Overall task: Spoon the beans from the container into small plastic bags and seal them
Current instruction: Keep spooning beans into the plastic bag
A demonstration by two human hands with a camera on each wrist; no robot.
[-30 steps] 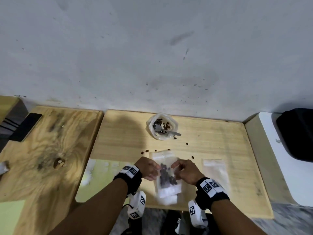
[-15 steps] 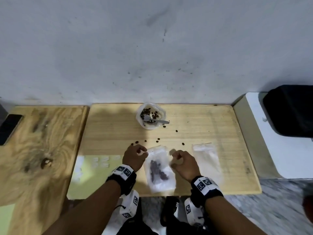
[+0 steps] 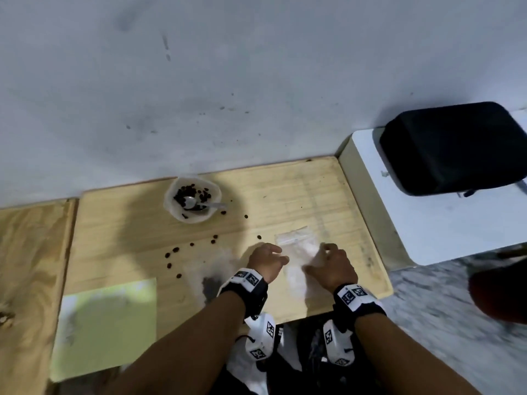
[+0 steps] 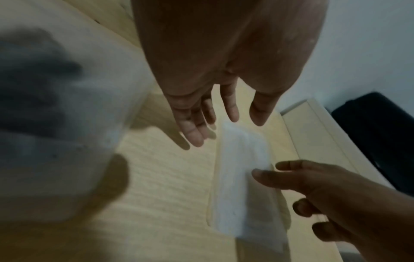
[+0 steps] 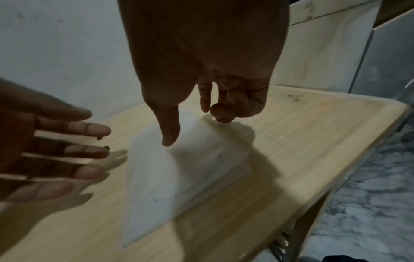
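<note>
A white container [image 3: 192,201] with dark beans and a metal spoon [image 3: 212,206] stands at the back of the wooden table [image 3: 128,223]. A blurred filled bag [image 3: 209,277] [image 4: 44,115] lies flat just left of my left wrist. An empty clear bag [image 3: 296,249] [image 4: 241,168] [image 5: 179,168] lies between my hands. My left hand [image 3: 268,258] [image 4: 206,120] hovers at its left edge with straight fingers and holds nothing. My right hand [image 3: 328,262] [image 5: 190,124] is over its right side, thumb stretched toward the plastic and fingers loosely bent.
Several loose beans [image 3: 176,249] lie scattered between the container and the bags. A black case [image 3: 453,146] sits on a white surface [image 3: 427,223] to the right. A pale green sheet [image 3: 105,329] lies at front left. The table's front edge runs just behind my wrists.
Both hands have left the filled bag and moved right to the empty bag. The filled bag now lies left of my left wrist. The view has swung right.
</note>
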